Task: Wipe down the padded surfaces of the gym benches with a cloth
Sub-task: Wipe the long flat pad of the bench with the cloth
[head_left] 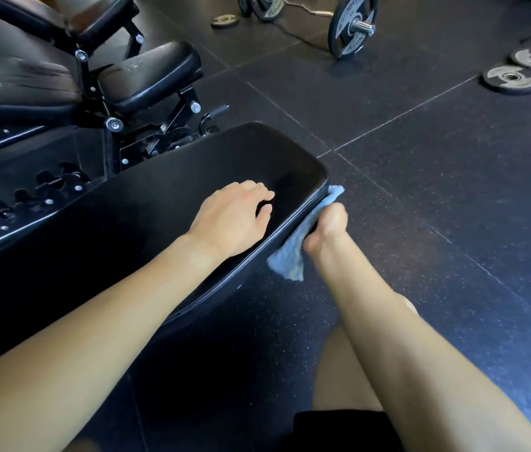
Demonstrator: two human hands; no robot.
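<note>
Cloth (293,252), crumpled pale-blue fabric, hugs black padded surface (160,207) at its four-o'clock edge, right hand (326,230) fingers curled round it; left hand (231,216) fingers rest loosely bent on top.

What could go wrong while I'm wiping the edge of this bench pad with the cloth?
The cloth is bunched in your right hand with a tail hanging loose, so it may skip spots along the side of the bench pad. Your left hand rests on the top, which may leave fresh marks there.
</note>
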